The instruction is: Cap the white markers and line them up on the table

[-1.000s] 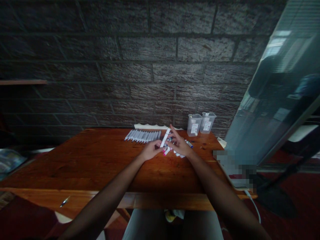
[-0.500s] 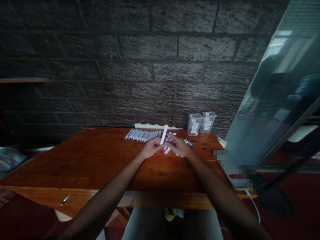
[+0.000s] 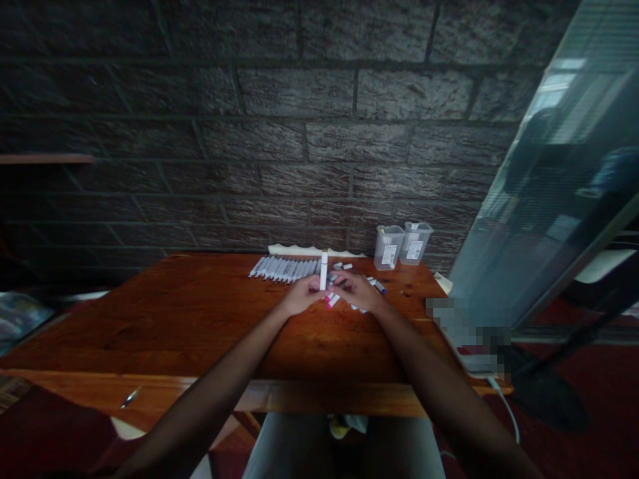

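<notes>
A white marker (image 3: 324,273) stands nearly upright, pinched near its lower end by my left hand (image 3: 300,295). Close on its right is my right hand (image 3: 355,291), thumb and index finger apart and pointing toward the marker. Whether the right thumb touches the marker's base I cannot tell. Under and around the right hand lie loose markers, among them one with a pink end (image 3: 332,301) and one with a blue end (image 3: 381,287). To the left, several pale grey markers (image 3: 284,269) form a neat slanted row on the wooden table.
Two clear plastic containers (image 3: 389,247) with labels stand at the table's back right. A white wavy-edged strip (image 3: 294,251) lies along the brick wall. At the right table edge is a partly blurred-out device with a white cable (image 3: 508,406).
The marker has swung from a rightward tilt to nearly upright and shifted slightly left. My right index finger has drawn slightly down; both arms are otherwise almost still.
</notes>
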`<state>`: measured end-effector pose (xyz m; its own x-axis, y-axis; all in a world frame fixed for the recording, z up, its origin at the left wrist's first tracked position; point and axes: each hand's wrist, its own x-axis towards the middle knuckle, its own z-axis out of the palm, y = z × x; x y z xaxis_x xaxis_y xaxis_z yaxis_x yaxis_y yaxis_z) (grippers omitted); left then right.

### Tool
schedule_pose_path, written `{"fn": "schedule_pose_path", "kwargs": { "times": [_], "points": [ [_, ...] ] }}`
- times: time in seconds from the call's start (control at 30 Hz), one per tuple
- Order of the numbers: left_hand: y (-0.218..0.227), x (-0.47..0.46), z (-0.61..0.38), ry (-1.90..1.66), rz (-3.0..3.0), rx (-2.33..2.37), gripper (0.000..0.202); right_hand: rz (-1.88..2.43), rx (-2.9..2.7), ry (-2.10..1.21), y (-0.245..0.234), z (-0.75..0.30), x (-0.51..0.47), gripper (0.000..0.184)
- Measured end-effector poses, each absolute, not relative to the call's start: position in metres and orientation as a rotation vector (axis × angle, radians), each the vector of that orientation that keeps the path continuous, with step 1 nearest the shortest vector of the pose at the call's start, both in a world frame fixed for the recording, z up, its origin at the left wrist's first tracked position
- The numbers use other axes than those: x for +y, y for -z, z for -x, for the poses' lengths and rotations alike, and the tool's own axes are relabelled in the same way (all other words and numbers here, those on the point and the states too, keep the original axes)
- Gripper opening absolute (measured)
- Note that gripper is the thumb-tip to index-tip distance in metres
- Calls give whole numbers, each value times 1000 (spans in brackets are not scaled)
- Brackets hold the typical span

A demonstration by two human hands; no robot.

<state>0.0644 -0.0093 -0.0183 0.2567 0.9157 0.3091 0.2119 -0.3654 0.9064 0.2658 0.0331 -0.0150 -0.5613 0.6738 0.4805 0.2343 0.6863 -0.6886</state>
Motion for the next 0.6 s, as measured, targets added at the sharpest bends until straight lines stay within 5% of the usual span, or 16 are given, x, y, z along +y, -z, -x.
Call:
{"fn": "schedule_pose_path", "kwargs": {
  "times": [0.6],
  "points": [
    [23, -6, -62, -1150, -1800, 1076, 40, 711, -2141, -740, 14, -267, 35, 27]
  ]
}}
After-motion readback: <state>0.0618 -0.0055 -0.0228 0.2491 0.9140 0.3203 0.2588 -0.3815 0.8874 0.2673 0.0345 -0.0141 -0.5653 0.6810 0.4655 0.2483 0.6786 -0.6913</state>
